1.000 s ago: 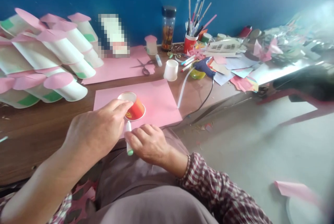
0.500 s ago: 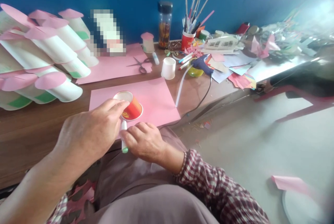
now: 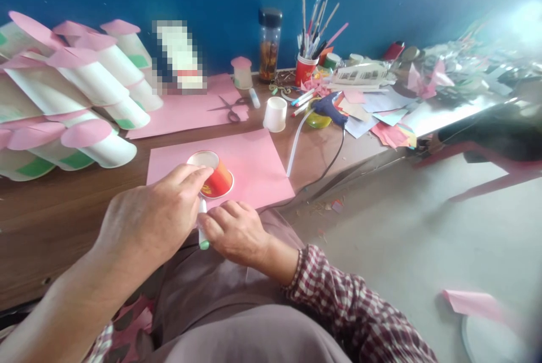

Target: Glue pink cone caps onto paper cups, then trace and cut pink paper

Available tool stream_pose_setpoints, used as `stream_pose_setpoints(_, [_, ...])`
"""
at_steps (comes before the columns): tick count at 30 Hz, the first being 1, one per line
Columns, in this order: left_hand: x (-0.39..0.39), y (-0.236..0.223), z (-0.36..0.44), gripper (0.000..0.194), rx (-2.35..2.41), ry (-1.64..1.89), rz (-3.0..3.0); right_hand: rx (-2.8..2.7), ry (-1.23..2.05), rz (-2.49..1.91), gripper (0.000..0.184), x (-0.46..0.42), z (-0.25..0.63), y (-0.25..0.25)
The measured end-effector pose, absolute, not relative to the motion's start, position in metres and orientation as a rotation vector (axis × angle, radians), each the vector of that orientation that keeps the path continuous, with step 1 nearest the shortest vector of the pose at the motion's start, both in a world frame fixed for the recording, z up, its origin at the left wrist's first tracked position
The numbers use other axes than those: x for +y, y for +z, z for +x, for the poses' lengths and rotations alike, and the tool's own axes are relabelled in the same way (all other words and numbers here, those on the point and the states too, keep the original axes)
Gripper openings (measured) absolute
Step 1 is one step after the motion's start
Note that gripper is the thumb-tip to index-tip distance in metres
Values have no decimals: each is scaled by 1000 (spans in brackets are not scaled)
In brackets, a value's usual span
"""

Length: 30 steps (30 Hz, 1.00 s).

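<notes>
A red paper cup [image 3: 220, 178] stands upside down on a sheet of pink paper [image 3: 254, 154], its white base facing up. My left hand [image 3: 158, 213] is closed on the cup's near left side, with the thumb side hidden beneath it. Gripped in my right hand [image 3: 237, 233] is a white marker pen [image 3: 203, 236] with a green end. Its upper end lies close to the cup's lower edge; whether the tip touches the paper is hidden.
Behind the sheet are a white paper cup [image 3: 275, 114], scissors [image 3: 231, 108] and a blue glue gun [image 3: 332, 108] with its cord. Pink-topped paper tubes [image 3: 95, 83] stack up at left. A bottle [image 3: 269, 49] and a pen cup [image 3: 305, 71] stand by the wall.
The whole view has shifted slightly, with things appearing a little lower and to the right. Both hands keep their hold on the cup and the marker pen.
</notes>
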<state>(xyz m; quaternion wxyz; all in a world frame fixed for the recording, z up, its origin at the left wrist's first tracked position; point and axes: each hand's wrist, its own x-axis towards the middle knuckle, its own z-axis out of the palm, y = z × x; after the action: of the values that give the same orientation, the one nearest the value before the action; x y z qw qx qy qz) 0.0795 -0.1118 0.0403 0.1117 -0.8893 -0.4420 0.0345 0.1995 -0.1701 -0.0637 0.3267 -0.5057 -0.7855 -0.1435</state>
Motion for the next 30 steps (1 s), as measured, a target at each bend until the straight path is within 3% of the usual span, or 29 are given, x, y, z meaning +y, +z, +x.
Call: stream_pose_setpoints(30, [-116,51,84,47,-1393,159,-2664,-2016,-11,-1392,17,-180,246,-58])
